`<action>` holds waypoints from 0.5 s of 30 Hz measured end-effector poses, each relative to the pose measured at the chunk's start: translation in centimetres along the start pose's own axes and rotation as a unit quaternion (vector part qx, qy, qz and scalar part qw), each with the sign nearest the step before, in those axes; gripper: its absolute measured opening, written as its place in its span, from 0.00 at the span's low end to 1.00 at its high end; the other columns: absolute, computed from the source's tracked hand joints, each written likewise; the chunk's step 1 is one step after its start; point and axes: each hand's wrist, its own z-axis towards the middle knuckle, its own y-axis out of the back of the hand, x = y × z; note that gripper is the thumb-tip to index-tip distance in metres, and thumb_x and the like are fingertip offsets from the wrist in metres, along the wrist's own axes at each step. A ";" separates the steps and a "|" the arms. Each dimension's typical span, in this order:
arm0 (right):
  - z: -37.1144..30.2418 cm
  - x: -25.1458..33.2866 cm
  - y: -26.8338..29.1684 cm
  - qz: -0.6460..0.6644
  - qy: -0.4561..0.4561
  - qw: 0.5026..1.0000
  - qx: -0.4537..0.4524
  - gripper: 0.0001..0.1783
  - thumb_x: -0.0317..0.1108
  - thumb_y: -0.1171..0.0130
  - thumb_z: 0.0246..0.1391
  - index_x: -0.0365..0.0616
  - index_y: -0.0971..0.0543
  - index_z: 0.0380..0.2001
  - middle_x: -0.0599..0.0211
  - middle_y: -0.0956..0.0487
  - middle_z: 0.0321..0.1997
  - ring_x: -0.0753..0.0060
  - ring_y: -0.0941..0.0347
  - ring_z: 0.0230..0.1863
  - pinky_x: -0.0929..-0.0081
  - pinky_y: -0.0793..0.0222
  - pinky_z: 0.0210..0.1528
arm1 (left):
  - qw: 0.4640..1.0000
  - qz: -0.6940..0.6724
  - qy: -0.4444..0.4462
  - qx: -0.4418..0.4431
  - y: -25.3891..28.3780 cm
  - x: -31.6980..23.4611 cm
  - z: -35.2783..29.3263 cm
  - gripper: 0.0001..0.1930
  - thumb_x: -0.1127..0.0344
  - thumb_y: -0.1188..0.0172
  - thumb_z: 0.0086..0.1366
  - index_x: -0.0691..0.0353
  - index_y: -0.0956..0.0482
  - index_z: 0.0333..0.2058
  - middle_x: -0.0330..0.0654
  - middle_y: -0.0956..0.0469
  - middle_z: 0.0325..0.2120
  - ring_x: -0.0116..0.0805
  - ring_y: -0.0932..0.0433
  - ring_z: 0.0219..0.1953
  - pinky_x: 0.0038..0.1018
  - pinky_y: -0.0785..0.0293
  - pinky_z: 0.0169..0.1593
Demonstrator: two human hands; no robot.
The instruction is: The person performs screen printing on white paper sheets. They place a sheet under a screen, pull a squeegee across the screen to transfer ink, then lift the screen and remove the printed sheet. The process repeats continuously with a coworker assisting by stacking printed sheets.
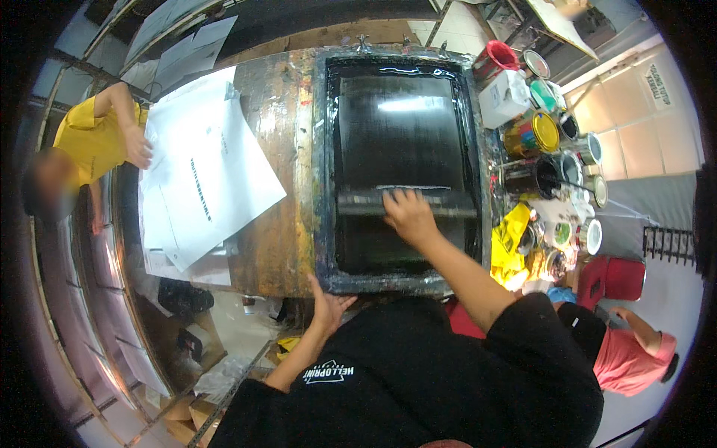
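In front of me a dark screen-printing frame (324, 187) lies on a wooden table, its mesh (392, 134) coated with shiny black ink. My right hand (409, 215) is closed around a wide squeegee (455, 207), which lies across the lower half of the mesh. A pale line of light shows along the squeegee's far edge. My left hand (328, 305) is at the frame's near left corner, fingers stretched out and holding nothing. Its thumb points up beside the frame; whether the fingers press on the edge I cannot tell.
Printed white sheets (209, 172) lie stacked on the wooden table (276, 112) at left, with a person in yellow (97, 134) reaching to them. Several ink cans (532, 133) and a yellow bag (509, 237) crowd the right side. Another person in pink (627, 358) is at lower right.
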 end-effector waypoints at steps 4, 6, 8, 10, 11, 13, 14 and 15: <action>14.1 -8.9 -3.2 -0.033 0.001 0.999 -0.031 0.27 0.44 0.28 0.48 0.48 0.23 0.49 0.62 0.23 0.46 0.53 0.25 0.48 0.58 0.24 0.43 | 0.998 -0.007 0.010 -0.057 -0.9 0.1 -0.9 0.68 0.09 0.67 0.54 0.67 0.60 0.74 0.60 0.45 0.71 0.59 0.41 0.71 0.52 0.39 0.69; 20.7 -13.1 -2.8 -0.014 -0.024 0.999 0.047 0.21 0.51 0.35 0.56 0.50 0.21 0.46 0.59 0.20 0.43 0.52 0.22 0.48 0.54 0.22 0.42 | 0.997 -0.008 0.018 -0.070 -0.8 -0.2 -2.2 0.68 0.09 0.67 0.54 0.69 0.59 0.73 0.61 0.45 0.70 0.59 0.40 0.71 0.52 0.38 0.69; 26.5 -17.4 -1.3 0.016 0.009 0.994 0.106 0.27 0.62 0.47 0.63 0.50 0.20 0.45 0.56 0.17 0.41 0.47 0.19 0.45 0.50 0.23 0.43 | 0.998 -0.021 0.013 -0.053 0.6 0.7 -2.9 0.66 0.12 0.70 0.57 0.72 0.61 0.72 0.63 0.43 0.69 0.60 0.38 0.70 0.52 0.33 0.66; 30.1 -19.2 0.5 0.011 0.007 0.994 0.108 0.27 0.62 0.47 0.63 0.49 0.19 0.43 0.53 0.16 0.39 0.45 0.18 0.43 0.48 0.24 0.42 | 0.998 -0.015 0.000 -0.054 1.1 1.1 -3.5 0.67 0.11 0.67 0.55 0.70 0.56 0.72 0.61 0.42 0.69 0.59 0.39 0.69 0.55 0.34 0.66; 30.4 -19.9 0.0 -0.004 0.005 0.997 0.083 0.27 0.62 0.46 0.62 0.49 0.19 0.43 0.54 0.16 0.38 0.46 0.18 0.43 0.50 0.24 0.42 | 0.996 0.000 -0.042 -0.081 -1.1 0.2 -4.3 0.62 0.14 0.71 0.61 0.71 0.53 0.71 0.61 0.35 0.65 0.56 0.31 0.65 0.49 0.29 0.63; 28.6 -19.5 -1.5 -0.029 0.006 0.999 0.025 0.26 0.62 0.45 0.61 0.50 0.19 0.44 0.57 0.16 0.37 0.49 0.19 0.42 0.52 0.23 0.41 | 0.991 -0.002 -0.087 -0.102 -1.9 0.6 -4.5 0.59 0.16 0.71 0.63 0.70 0.51 0.71 0.60 0.34 0.64 0.55 0.30 0.65 0.49 0.31 0.64; 26.7 -18.7 -2.1 -0.041 0.009 0.999 -0.008 0.26 0.62 0.45 0.61 0.51 0.20 0.43 0.58 0.17 0.36 0.51 0.19 0.42 0.53 0.23 0.40 | 0.988 -0.002 -0.110 -0.111 -1.9 0.6 -4.7 0.58 0.17 0.70 0.64 0.69 0.50 0.71 0.60 0.33 0.64 0.54 0.30 0.64 0.49 0.32 0.65; 24.8 -17.1 -2.3 -0.057 0.017 0.998 0.001 0.25 0.61 0.44 0.61 0.51 0.21 0.42 0.60 0.18 0.36 0.53 0.20 0.41 0.55 0.24 0.39 | 0.990 0.011 -0.116 -0.085 -2.0 0.5 -5.1 0.58 0.17 0.70 0.64 0.68 0.54 0.72 0.60 0.36 0.65 0.56 0.32 0.66 0.51 0.35 0.66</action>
